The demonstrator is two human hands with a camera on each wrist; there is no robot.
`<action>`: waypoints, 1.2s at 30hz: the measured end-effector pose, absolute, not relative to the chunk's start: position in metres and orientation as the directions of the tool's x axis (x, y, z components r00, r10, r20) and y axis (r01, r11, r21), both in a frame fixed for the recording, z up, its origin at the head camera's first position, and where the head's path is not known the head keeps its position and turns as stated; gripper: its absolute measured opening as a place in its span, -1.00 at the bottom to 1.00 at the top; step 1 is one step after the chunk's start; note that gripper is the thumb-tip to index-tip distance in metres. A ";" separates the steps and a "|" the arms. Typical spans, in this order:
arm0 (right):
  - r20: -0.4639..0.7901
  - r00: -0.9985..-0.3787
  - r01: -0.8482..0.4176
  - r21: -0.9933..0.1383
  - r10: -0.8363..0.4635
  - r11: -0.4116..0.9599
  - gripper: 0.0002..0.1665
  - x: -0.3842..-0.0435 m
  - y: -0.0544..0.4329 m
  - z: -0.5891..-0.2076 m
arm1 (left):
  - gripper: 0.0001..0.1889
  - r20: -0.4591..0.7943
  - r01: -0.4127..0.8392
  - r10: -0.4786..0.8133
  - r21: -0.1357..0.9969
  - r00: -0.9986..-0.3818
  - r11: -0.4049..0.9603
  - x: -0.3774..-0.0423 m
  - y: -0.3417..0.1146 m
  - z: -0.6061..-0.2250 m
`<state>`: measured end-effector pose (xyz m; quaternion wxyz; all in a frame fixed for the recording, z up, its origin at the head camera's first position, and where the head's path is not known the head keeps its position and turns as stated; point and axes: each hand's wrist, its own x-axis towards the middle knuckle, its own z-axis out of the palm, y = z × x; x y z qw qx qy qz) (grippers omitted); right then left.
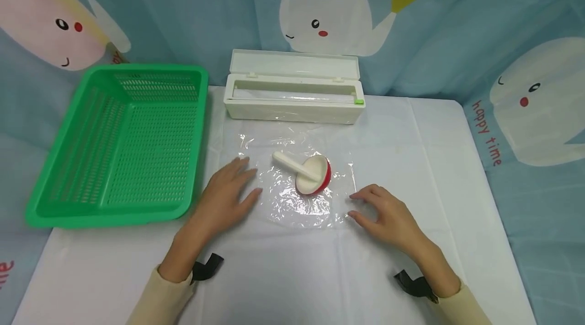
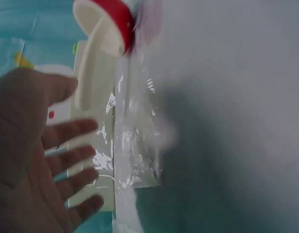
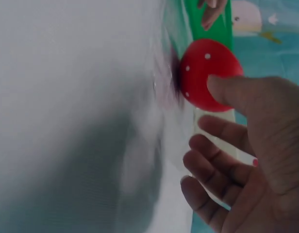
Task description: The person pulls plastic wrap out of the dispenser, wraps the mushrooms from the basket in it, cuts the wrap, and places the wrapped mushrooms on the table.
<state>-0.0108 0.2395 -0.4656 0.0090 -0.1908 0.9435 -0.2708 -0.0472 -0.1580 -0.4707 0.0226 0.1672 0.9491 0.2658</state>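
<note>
A small ladle [image 1: 315,175] with a cream inside and handle lies on a sheet of clear plastic wrap [image 1: 292,210] in the head view. Its red, white-dotted outer side shows in the right wrist view. At the sheet's left edge is my left hand [image 1: 224,195], fingers spread and holding nothing. My right hand [image 1: 386,216] is beside the right edge, thumb and fingers loosely bent and apart, with nothing between them. Both hands are apart from the ladle in the head view.
Behind the sheet stands a white plastic wrap dispenser [image 1: 292,111], its lid raised and a roll inside. A large green basket [image 1: 198,137] sits on the left of the white-covered table [image 1: 283,274]. Blue whale-print fabric [image 1: 219,5] hangs around the back and sides.
</note>
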 end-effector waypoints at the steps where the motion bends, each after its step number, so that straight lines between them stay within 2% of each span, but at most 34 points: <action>1: 0.089 -0.916 -0.381 -0.505 -0.392 0.774 -0.58 -0.008 0.238 -0.466 | -0.46 0.053 0.346 0.370 0.498 -0.927 0.795 -0.040 -0.160 -0.470; 4: 0.102 -0.885 -0.445 -0.476 -0.455 0.759 -0.51 0.001 0.236 -0.467 | -0.49 0.060 0.436 0.461 0.451 -0.885 0.778 -0.022 -0.165 -0.471; 7: 0.114 -0.862 -0.489 -0.442 -0.493 0.752 -0.48 0.008 0.236 -0.470 | -0.48 0.068 0.473 0.491 0.407 -0.868 0.781 -0.010 -0.170 -0.474; 13: 0.147 -0.840 -0.537 -0.371 -0.523 0.758 -0.60 0.014 0.235 -0.475 | -0.54 0.126 0.500 0.489 0.349 -0.863 0.792 -0.002 -0.176 -0.483; 19: 0.216 -0.811 -0.585 -0.318 -0.544 0.746 -0.67 0.015 0.233 -0.480 | -0.72 0.171 0.501 0.473 0.376 -0.864 0.779 -0.001 -0.178 -0.490; 27: 0.277 -0.790 -0.612 -0.284 -0.548 0.738 -0.75 0.015 0.230 -0.486 | -0.52 0.101 0.500 0.503 0.386 -0.859 0.776 -0.005 -0.173 -0.485; 33: 0.290 -0.779 -0.624 -0.265 -0.556 0.735 -0.70 0.014 0.230 -0.489 | -0.76 0.156 0.539 0.523 0.388 -0.838 0.748 -0.007 -0.166 -0.486; 36: 0.290 -0.778 -0.625 -0.267 -0.557 0.733 -0.68 0.015 0.230 -0.488 | -0.74 0.156 0.540 0.526 0.405 -0.836 0.738 -0.007 -0.162 -0.485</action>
